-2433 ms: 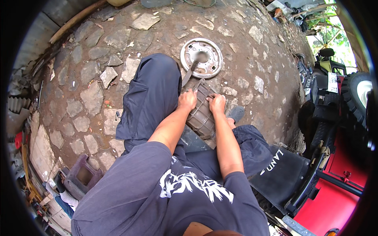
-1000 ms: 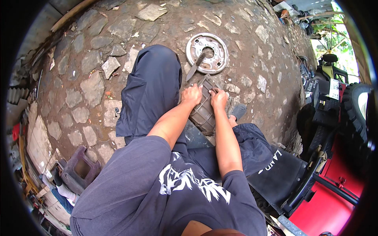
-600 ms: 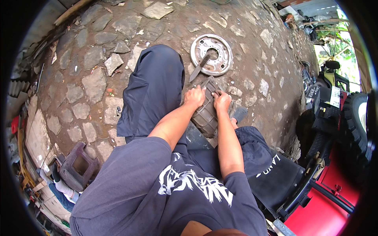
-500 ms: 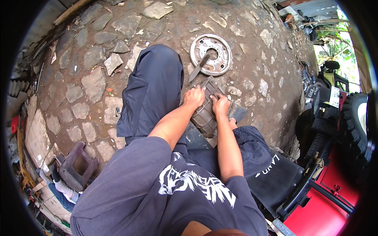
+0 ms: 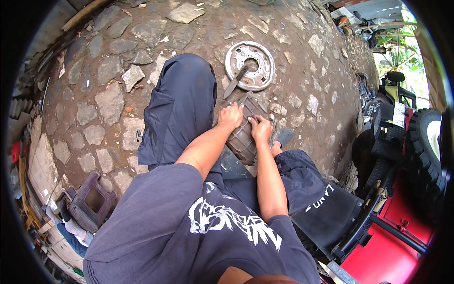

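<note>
A ribbed, grey-brown metal casting (image 5: 241, 140), roughly rectangular and dirty, slants in front of me between my knees. My left hand (image 5: 230, 115) is closed on its upper left part, near the far end. On the opposite edge, my right hand (image 5: 260, 128) has its fingers curled against the casting, thumb toward the ribs. Whether anything small is pinched in the right fingers is too small to tell. Just beyond the casting, a round metal plate (image 5: 231, 59) with a central hole lies on the ground. A wire brush (image 5: 235, 82) with dark bristles and a tapered handle rests across its near rim.
Uneven stone paving (image 5: 110, 102) with dirt between surrounds me. A purple-grey frame-shaped block (image 5: 90, 220) stands at the left. Close on my right is a red vehicle (image 5: 388, 251) with a big black tyre (image 5: 422, 142). Clutter lines the far right edge.
The whole view has shifted slightly left. Both hands stay on the casting, with only a small change in the right fingers.
</note>
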The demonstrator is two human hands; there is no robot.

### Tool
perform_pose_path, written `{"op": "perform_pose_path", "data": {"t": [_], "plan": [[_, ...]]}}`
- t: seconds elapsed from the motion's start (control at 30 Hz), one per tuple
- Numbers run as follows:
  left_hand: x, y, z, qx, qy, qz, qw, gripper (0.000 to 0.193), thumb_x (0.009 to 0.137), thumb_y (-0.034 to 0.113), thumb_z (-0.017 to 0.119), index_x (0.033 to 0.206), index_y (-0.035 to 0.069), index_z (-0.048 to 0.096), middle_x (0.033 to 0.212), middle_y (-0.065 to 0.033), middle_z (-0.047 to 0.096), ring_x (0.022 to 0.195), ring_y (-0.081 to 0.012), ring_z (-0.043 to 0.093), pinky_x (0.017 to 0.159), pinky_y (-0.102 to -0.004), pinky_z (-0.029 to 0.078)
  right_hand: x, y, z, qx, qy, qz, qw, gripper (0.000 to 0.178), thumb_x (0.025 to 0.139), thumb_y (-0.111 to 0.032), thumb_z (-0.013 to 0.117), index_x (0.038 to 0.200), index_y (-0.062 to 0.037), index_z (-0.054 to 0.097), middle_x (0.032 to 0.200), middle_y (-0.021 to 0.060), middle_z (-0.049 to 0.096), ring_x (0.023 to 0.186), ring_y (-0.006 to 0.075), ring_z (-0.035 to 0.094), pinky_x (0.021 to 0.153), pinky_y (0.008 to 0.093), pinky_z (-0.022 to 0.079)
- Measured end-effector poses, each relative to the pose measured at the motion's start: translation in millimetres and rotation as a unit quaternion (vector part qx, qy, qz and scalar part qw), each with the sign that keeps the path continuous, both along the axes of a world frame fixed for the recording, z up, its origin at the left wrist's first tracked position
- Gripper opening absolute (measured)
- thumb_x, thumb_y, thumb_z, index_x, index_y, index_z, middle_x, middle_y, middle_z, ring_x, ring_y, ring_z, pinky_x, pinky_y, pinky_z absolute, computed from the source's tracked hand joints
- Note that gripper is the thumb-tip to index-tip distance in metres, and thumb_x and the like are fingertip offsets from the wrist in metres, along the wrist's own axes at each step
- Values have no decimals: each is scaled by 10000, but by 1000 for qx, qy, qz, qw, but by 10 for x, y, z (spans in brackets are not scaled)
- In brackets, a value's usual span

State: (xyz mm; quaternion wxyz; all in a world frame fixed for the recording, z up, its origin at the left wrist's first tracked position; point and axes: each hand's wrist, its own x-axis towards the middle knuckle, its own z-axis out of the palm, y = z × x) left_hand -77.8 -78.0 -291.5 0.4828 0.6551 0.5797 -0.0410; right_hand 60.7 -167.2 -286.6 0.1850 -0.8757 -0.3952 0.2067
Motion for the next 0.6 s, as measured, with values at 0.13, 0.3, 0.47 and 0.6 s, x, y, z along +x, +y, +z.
{"op": "perform_pose_path", "data": {"t": [0.13, 0.3, 0.47, 0.6], "plan": [[25, 10, -18, 4, -9, 6, 1000, 554, 1100, 488, 376, 1281, 42, 650, 1198, -272, 715, 1174, -443, 673, 1031, -544, 511, -2, 95, -33, 5, -29, -43, 999, 311, 837, -283, 855, 1075, -87, 819, 993, 172, 792, 939, 307, 771, 907, 402, 562], [-8, 11, -48, -3, -2, 1, 1000, 553, 1106, 482, 363, 1289, 43, 643, 1231, -251, 712, 1194, -422, 670, 1039, -529, 510, -200, -19, 80, 41, -12, -34, 999, 269, 841, -223, 851, 1055, -64, 813, 978, 173, 790, 922, 311, 771, 875, 404, 569], [-21, 23, -2, -6, -7, -4, 1000, 562, 1107, 484, 353, 1290, 38, 640, 1239, -250, 708, 1202, -417, 666, 1048, -528, 504, -249, -111, 177, 30, 18, -41, 999, 252, 853, -207, 829, 1045, -47, 800, 969, 189, 783, 922, 334, 759, 877, 410, 567], [-12, -7, -58, 2, -20, 3, 1000, 563, 1103, 489, 363, 1297, 38, 639, 1237, -261, 706, 1200, -432, 663, 1046, -538, 504, -277, -254, 117, 89, -73, -27, 993, 245, 865, -228, 808, 1025, -43, 783, 992, 198, 750, 959, 397, 712, 881, 471, 547]]}}
